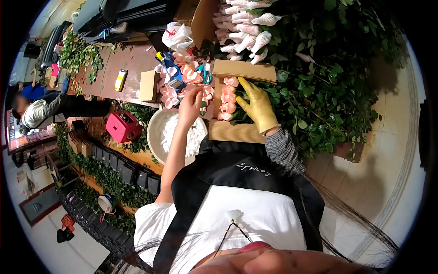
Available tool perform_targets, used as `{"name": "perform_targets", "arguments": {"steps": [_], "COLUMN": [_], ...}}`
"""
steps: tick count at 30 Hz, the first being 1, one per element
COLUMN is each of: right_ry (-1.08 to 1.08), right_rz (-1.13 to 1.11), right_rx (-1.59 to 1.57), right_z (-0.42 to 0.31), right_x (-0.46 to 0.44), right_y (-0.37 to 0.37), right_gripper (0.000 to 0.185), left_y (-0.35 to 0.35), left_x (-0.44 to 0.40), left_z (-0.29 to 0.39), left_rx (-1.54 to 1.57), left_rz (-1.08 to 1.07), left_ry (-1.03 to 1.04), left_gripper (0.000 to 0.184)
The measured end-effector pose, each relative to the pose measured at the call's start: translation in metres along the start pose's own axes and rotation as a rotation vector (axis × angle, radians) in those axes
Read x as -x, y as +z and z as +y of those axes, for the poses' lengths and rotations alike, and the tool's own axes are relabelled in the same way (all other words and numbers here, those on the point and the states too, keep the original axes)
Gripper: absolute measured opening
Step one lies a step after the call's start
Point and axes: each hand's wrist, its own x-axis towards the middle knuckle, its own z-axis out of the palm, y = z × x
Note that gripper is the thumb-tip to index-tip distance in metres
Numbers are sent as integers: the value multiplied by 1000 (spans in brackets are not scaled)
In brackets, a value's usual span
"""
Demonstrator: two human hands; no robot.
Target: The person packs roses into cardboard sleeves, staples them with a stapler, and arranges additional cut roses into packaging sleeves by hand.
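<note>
My right hand, in a yellow glove, lies over the leafy stems just behind a row of peach roses. Its thumb and forefinger are spread, their tips at the blooms. The roses rest on a corrugated cardboard sheet, between its two raised flaps. My bare left hand is left of the cardboard, above loose peach petals. Its fingers are drawn together; anything between them is too small to make out. Teal-handled scissors lie among the petals beyond that hand.
A tub of white pieces stands below my left forearm. Net-sleeved roses are stacked at the back, with a leafy pile to the right. A cardboard box and pink stool are leftward; a co-worker stands farther off.
</note>
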Motion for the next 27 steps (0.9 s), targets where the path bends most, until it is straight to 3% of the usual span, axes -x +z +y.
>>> {"name": "perform_targets", "arguments": {"steps": [2,3,8,10,12,14,16,22,27], "right_ry": [-111,-124,-13,-1,-27,-67,-149,-255,-244], "right_rz": [-45,-76,-216,-258,-221,-205,-164,-223,-244], "right_rx": [82,195,569,647,595,379,238,574,498], "right_z": [3,-1,-16,-14,-8,-6,4,2,-3], "right_x": [-6,-10,-15,-16,-18,-17,-18,-23,-24], "right_y": [2,5,22,26,22,12,5,19,5], "right_gripper": [64,65,66,63,61,64,67,72,71], "left_y": [-5,-6,21,41,57,64,68,69,74], "left_x": [14,20,44,54,63,67,66,65,67], "left_z": [24,38,77,82,79,81,78,84,73], "left_rx": [68,62,-158,-338,-644,-741,-879,-866,-763], "left_rz": [9,5,-20,-73,-150,-228,-94,-188,-87], "left_ry": [-173,-145,238,280,299,259,427,353,422], "left_gripper": [24,22,19,23,26,29,32,24,19]}}
